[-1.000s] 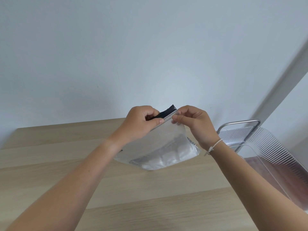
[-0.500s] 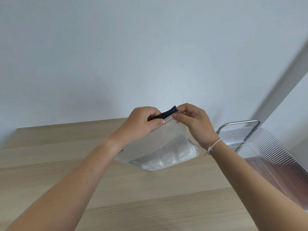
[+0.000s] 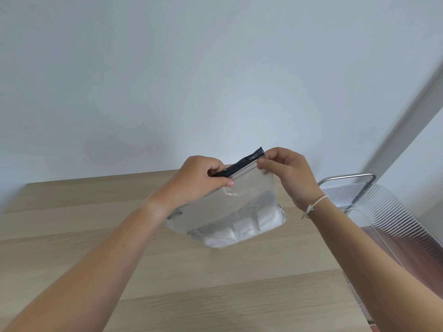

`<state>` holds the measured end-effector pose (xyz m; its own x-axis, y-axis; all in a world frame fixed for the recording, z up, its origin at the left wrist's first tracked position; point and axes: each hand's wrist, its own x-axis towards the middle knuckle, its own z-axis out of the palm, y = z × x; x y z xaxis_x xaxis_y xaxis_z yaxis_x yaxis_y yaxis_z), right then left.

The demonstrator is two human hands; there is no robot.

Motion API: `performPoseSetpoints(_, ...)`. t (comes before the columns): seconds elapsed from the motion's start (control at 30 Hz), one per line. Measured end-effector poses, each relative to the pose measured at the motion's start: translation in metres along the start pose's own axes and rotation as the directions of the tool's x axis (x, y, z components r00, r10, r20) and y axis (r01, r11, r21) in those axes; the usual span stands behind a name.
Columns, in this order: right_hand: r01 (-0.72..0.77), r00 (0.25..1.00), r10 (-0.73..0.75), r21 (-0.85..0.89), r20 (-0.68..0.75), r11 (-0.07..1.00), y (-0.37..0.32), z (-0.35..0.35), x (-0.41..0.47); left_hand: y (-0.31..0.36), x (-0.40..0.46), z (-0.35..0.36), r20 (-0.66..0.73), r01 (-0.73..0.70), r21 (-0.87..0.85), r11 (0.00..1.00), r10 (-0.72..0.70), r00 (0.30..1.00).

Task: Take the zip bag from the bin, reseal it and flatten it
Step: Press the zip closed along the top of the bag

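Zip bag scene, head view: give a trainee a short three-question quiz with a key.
1. True or false: the zip bag lies flat on the wooden table.
2. Which hand wears a white string bracelet? A) left hand B) right hand
3. Fill in: the clear ribbed bin stands to the person's ____ of the table.

Key
1. False: both hands hold it up by its black zip strip, each pinching one end.
2. B
3. right
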<state>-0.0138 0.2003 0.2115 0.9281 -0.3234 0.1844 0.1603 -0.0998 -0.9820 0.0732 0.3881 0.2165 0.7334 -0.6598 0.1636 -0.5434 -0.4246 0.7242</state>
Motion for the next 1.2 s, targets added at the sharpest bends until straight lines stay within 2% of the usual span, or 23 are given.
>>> performPoseSetpoints(0.3, -0.02, 1.0, 0.02, -0.035, -0.001, 0.999, 0.007, -0.002, 0.0, -0.002, 0.0, 0.002, 0.049, 0.046, -0.047, 0.998, -0.044, 0.998)
performPoseSetpoints(0.47, -0.032, 0.999, 0.033, -0.034, 0.025, 0.999, 0.005, -0.001, 0.0, 0.004, 0.0, 0.0, 0.147, 0.073, -0.086, 0.994, -0.06, 0.987)
performPoseSetpoints(0.73, -0.077, 0.986, 0.074, 0.008, 0.15, 0.997, 0.006, -0.002, -0.006, 0.004, 0.002, 0.002, 0.07, 0.068, -0.05, 0.996, -0.065, 0.995)
performPoseSetpoints(1.2, 0.018, 0.996, -0.022, 0.043, 0.085, 0.999, 0.003, 0.005, -0.011, 0.01, -0.001, 0.007, 0.056, 0.035, -0.019, 0.999, -0.034, 0.998)
